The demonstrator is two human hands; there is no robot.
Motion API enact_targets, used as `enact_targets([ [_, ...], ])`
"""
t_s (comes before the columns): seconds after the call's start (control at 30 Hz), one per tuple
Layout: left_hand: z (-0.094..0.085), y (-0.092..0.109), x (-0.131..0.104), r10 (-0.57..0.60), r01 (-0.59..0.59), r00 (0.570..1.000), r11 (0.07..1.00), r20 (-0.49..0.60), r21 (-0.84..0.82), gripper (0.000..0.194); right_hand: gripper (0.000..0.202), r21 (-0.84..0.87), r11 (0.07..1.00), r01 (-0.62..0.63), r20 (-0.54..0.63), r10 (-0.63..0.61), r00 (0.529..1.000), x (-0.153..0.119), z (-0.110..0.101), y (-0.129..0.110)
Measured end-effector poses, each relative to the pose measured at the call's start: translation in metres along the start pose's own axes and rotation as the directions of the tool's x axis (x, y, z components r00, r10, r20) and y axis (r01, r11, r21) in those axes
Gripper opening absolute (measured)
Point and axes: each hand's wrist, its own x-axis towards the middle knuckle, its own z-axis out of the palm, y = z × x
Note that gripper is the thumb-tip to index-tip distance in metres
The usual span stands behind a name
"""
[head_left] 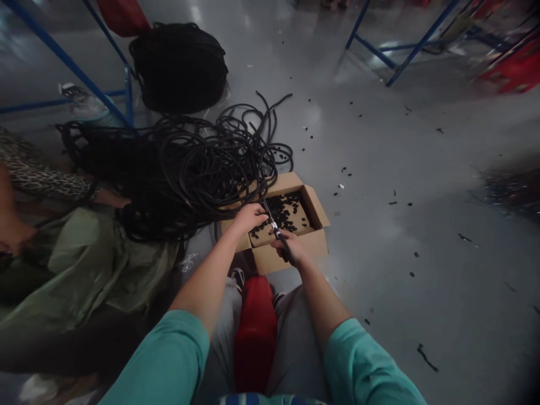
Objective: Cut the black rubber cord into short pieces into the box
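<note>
My left hand [250, 217] is closed at the near left of an open cardboard box [291, 259], its fingers pinched on what looks like a black tube from the pile. Wrapped around a black-handled hand cutter [285, 245], my right hand [294, 248] sits over the box's near side. The cutter's metal jaws point up and left, close to my left fingertips. Many short black cut pieces [291, 203] lie inside the box. Beyond my left hand spreads a tangled heap of long black tubing [202, 163]. My fingers hide the tube's exact end.
A large black bundle [179, 67] stands behind the heap, near a blue metal frame [129, 95]. At left, another person's hand [113, 199] reaches to the tubing, above a green sheet [93, 253]. A red seat [255, 332] is between my legs. Black scraps dot the floor [379, 247].
</note>
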Motion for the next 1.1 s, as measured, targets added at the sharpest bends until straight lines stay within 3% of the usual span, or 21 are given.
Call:
enact_targets([
  [0.2, 0.001, 0.002, -0.003, -0.014, 0.025, 0.994, 0.995, 0.110, -0.095, 0.012, 0.051, -0.062, 0.996, 0.060, 0.010, -0.059, 0.998, 0.000, -0.004, -0.006],
  [0.4, 0.001, -0.005, 0.002, -0.021, 0.028, 0.995, 0.997, 0.100, -0.071, 0.012, 0.049, -0.100, 0.994, 0.041, -0.011, -0.042, 0.999, 0.005, -0.007, -0.003],
  [0.8, 0.005, -0.004, 0.002, 0.041, -0.056, 0.994, 0.985, 0.100, 0.161, 0.012, 0.047, -0.160, 0.985, -0.060, -0.069, 0.049, 0.996, 0.002, -0.006, 0.000],
  [1.1, 0.000, 0.014, -0.007, -0.024, 0.014, 0.999, 0.949, 0.025, 0.315, 0.017, 0.049, -0.068, 0.997, -0.028, -0.001, 0.028, 1.000, 0.004, -0.008, 0.004],
])
